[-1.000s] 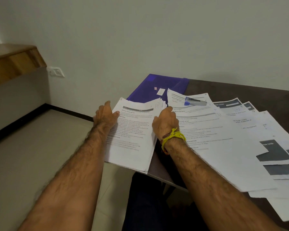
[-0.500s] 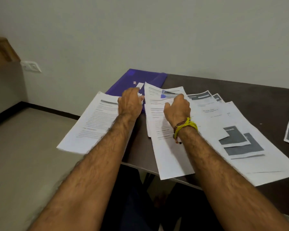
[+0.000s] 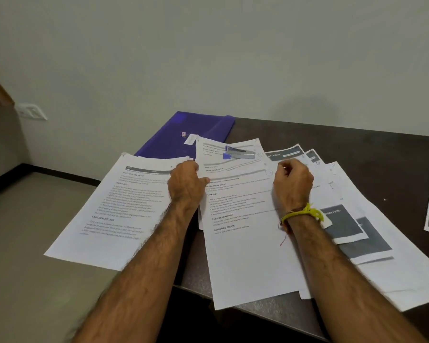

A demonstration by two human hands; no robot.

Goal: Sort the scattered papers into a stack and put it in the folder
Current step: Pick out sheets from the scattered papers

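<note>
Both forearms reach across the dark table (image 3: 357, 144). The left hand (image 3: 186, 184) grips a paper stack (image 3: 114, 209) by its top corner. The right hand (image 3: 292, 184) rests on the spread sheets (image 3: 245, 243), fingers curled; whether it pinches one cannot be told.

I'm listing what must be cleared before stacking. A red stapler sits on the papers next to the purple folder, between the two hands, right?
Not quite. The head view shows the stapler is blue and silver, not red. It does sit on the papers beside the purple folder.
</note>
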